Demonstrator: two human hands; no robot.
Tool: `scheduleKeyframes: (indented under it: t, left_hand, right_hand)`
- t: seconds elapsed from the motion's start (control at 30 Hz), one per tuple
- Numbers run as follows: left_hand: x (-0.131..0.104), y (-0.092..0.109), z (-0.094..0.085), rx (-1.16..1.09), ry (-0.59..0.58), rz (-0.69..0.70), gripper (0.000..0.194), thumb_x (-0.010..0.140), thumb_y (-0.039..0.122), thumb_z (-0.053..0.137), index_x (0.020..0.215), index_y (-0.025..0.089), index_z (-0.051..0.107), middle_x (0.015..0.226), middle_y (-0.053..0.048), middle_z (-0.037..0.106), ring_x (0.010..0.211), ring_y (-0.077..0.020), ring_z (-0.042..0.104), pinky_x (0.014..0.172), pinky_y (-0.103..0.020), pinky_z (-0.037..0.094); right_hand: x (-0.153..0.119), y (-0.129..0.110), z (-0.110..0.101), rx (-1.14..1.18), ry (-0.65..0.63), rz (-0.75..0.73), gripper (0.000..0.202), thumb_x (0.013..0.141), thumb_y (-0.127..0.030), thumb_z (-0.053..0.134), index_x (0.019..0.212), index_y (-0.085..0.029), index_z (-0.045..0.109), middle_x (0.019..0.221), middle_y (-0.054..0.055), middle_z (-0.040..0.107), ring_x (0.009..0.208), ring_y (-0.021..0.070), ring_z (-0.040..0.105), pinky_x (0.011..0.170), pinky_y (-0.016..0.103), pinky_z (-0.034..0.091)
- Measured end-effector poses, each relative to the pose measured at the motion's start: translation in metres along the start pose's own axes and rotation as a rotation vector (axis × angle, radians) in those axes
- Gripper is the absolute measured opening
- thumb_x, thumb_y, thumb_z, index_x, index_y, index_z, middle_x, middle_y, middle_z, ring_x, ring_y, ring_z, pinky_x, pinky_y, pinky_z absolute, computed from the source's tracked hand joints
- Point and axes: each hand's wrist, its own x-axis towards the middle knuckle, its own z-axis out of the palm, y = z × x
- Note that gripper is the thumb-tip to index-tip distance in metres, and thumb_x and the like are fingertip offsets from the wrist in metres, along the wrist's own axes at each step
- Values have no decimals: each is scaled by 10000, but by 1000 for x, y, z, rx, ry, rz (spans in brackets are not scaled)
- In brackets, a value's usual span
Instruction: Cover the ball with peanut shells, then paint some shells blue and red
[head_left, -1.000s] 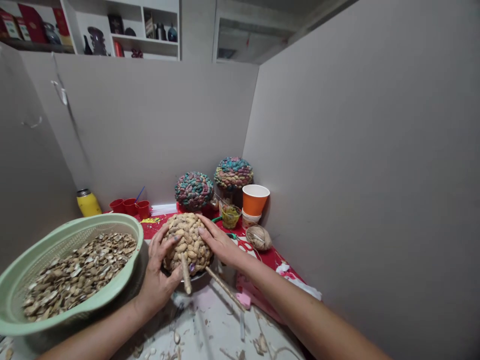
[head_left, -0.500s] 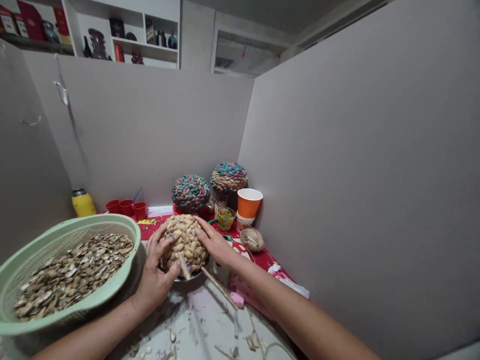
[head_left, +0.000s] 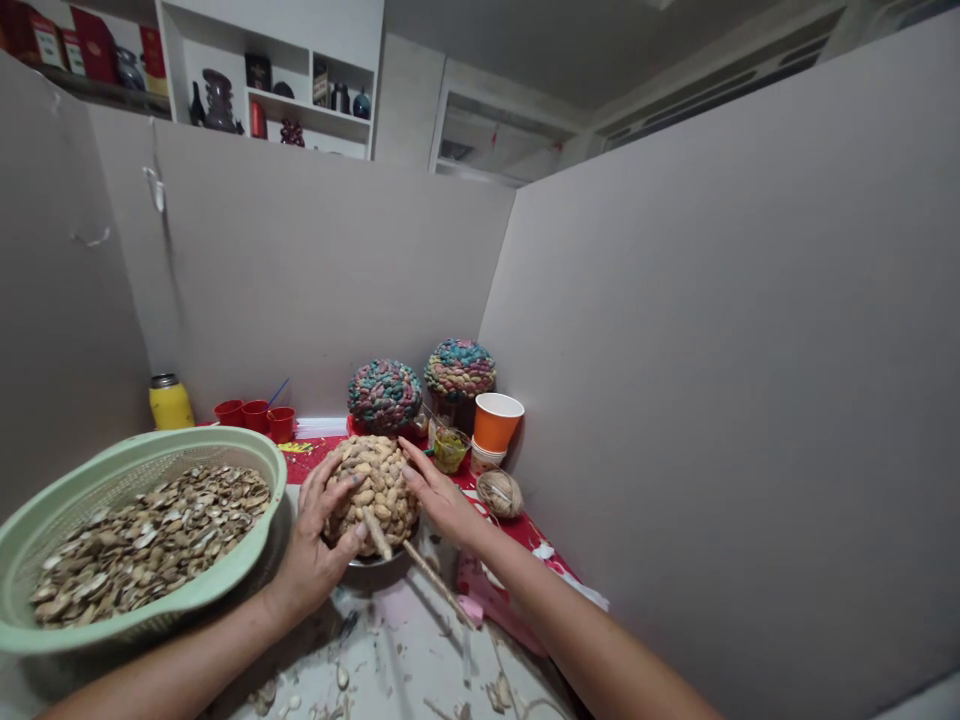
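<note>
- At lower centre we see the peanut-covered ball (head_left: 381, 482), its surface closely set with whole peanuts, above a shallow metal dish (head_left: 369, 563) whose rim shows beneath it.
- We find the left hand (head_left: 319, 535) gripping the ball's left side, fingers spread over the top and thumb on the near face.
- We note the right hand (head_left: 444, 505) laid against the upper right side, fingers extended, so that the ball is gripped between both hands.
- We observe a short pale stick (head_left: 377, 534) projecting from the near face, and a longer thin stick (head_left: 441, 587) slanting toward the lower right.
- At lower left we see a green colander (head_left: 176, 602) containing split peanut shells (head_left: 161, 545).
- Beyond the ball we distinguish two multicoloured peanut balls, one nearer (head_left: 385, 395) and one to its right (head_left: 460, 369).
- Right of these we mark an orange paper cup (head_left: 496, 428), a clear cup with yellow-green contents (head_left: 450, 452) and a ball of twine (head_left: 500, 493).
- At left, behind the colander, we see a yellow bottle (head_left: 171, 405) and three small red cups (head_left: 256, 416).
- Across the bottom we see shell fragments (head_left: 343, 678) scattered on the pale work surface (head_left: 390, 645).
</note>
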Motion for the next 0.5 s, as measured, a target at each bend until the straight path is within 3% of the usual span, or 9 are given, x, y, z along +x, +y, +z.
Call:
scheduleKeyframes:
  t: [0.23, 0.5]
  left_hand:
    - [-1, -3, 2, 3, 31, 4, 390, 927, 221, 568, 1303, 323, 546, 1537, -95, 407, 1424, -312, 376, 1140, -640, 328]
    - [-1, -3, 4, 17, 56, -2, 379, 910, 227, 601, 1279, 310, 579, 1526, -93, 433, 1423, -305, 387, 1139, -621, 347]
  right_hand:
    - [-16, -23, 2, -59, -58, -65, 854, 860, -477, 636, 1574, -194, 262, 1622, 129, 305, 1492, 276, 298, 1224, 484, 238]
    - [-12, -22, 21, -201, 13, -52, 915, 804, -356, 692, 1581, -250, 220, 1634, 113, 268, 1519, 301, 213, 1228, 538, 212]
